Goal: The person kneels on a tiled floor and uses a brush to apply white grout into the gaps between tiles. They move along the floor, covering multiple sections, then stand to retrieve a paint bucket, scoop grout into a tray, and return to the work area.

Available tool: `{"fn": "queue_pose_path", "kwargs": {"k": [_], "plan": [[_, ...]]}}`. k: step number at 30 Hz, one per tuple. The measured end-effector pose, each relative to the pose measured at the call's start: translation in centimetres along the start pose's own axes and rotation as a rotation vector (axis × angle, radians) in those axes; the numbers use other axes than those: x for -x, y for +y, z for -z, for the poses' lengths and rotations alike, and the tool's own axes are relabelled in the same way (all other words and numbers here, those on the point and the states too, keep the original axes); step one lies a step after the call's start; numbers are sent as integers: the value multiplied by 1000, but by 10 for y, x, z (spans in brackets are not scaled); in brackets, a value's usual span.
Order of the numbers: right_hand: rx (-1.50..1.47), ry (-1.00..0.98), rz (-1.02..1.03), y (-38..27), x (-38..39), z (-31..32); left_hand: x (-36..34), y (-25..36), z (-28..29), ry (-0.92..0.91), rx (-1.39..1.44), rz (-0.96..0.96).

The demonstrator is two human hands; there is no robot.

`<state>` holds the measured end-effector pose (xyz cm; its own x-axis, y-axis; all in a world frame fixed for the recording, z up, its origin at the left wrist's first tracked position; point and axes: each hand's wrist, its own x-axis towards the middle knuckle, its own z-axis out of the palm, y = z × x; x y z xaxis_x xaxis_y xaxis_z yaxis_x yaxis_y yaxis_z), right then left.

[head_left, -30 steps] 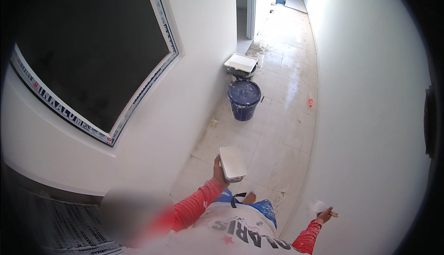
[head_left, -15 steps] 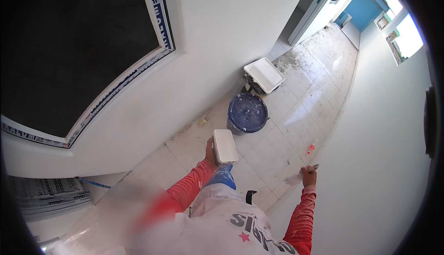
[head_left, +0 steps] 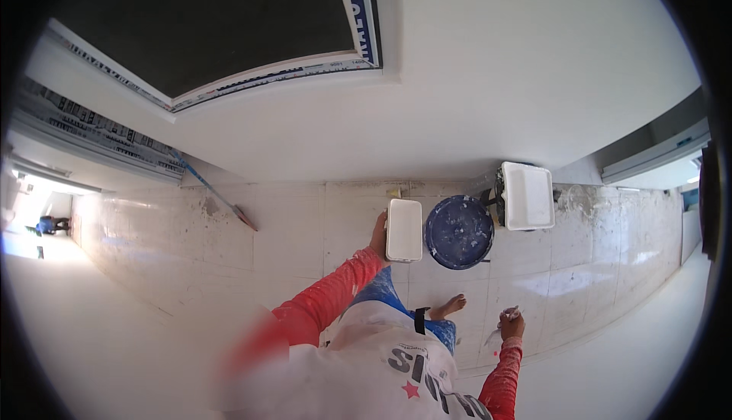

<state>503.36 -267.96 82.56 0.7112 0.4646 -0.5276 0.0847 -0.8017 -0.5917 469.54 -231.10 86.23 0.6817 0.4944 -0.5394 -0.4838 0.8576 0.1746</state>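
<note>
A person in a white shirt (head_left: pixel 343 367) and white-marked red sleeves (head_left: pixel 335 286) stands on a tiled floor (head_left: pixel 293 245), the left hand (head_left: pixel 378 235) grasping the left side of a white tub (head_left: pixel 404 229) at the centre of the frame; at lower right, the right hand (head_left: pixel 513 326) is clenched around a small tool (head_left: pixel 492 336), its pale end too blurred to make out. Just right of the tub sits a blue bucket (head_left: pixel 460 232), its top crusted with white; farther right, a white tray (head_left: pixel 529 197) rests on a dark container (head_left: pixel 500 197). A bare foot (head_left: pixel 448 307) shows below the bucket, beside blue trousers (head_left: pixel 381 289); a dark window (head_left: pixel 221 24) is set in the white wall (head_left: pixel 496 77) at upper left, and below it a thin blue pole (head_left: pixel 204 182) slants toward the floor, left of centre.
</note>
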Motion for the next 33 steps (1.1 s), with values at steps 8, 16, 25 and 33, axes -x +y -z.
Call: {"fn": "queue_pose_path", "kwargs": {"k": [8,16,25,33], "plan": [[345,-519,181,-8,-178,-10,45,-144,26,309,204,-444],[975,-464,469,-26,-278,-47,7,-244,88,283,187,-439],[1146,-600,526,-4,-368,-117,-120,-260,220,242,196,-490],[756,-215,932,26,-371,-145,-188,-275,295,-214,71,-412]]}}
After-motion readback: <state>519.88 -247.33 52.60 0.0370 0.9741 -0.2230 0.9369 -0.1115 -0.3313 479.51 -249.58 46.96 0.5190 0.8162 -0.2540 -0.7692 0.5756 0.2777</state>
